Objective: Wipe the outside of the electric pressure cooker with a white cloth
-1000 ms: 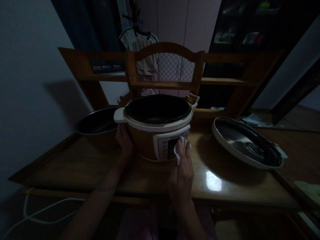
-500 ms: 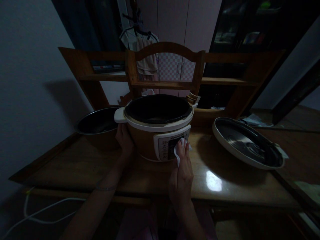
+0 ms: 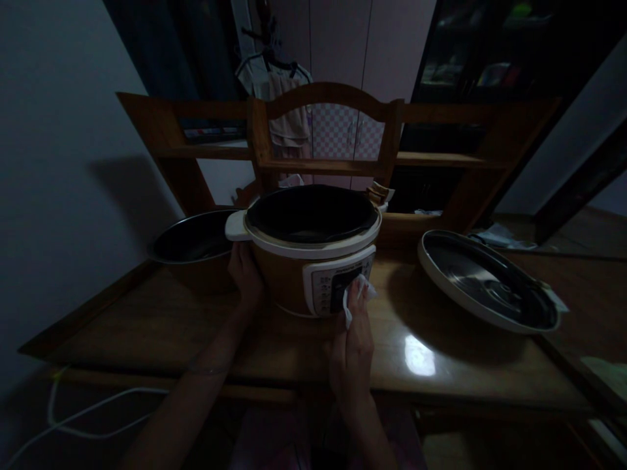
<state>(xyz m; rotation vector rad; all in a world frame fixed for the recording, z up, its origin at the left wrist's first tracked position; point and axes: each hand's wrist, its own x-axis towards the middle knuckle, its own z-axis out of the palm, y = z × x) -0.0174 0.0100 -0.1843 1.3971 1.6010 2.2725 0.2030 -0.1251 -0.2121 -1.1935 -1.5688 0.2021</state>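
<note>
In the middle of the table stands an electric pressure cooker body (image 3: 284,281), lidless, with a white rim and a dark hollow inside. My left hand (image 3: 246,277) holds it by its left side, just below the white handle (image 3: 237,226); some of those fingers are hidden. My right hand (image 3: 355,346) presses a crumpled white tissue (image 3: 364,285) against the lower right of the control panel (image 3: 323,287). The fingers are closed round the tissue and cover part of the dark display.
A dark inner pot (image 3: 196,245) sits left of the cooker. To the right, the round lid (image 3: 470,277) lies with its metal inside showing. A wooden shelf frame (image 3: 328,166) rises behind, along the back of the table (image 3: 313,356). A white cable (image 3: 93,411) hangs at lower left.
My right hand and the tissue have shifted slightly down the panel, and more of the tissue's right edge shows. My left hand stays against the cooker.
</note>
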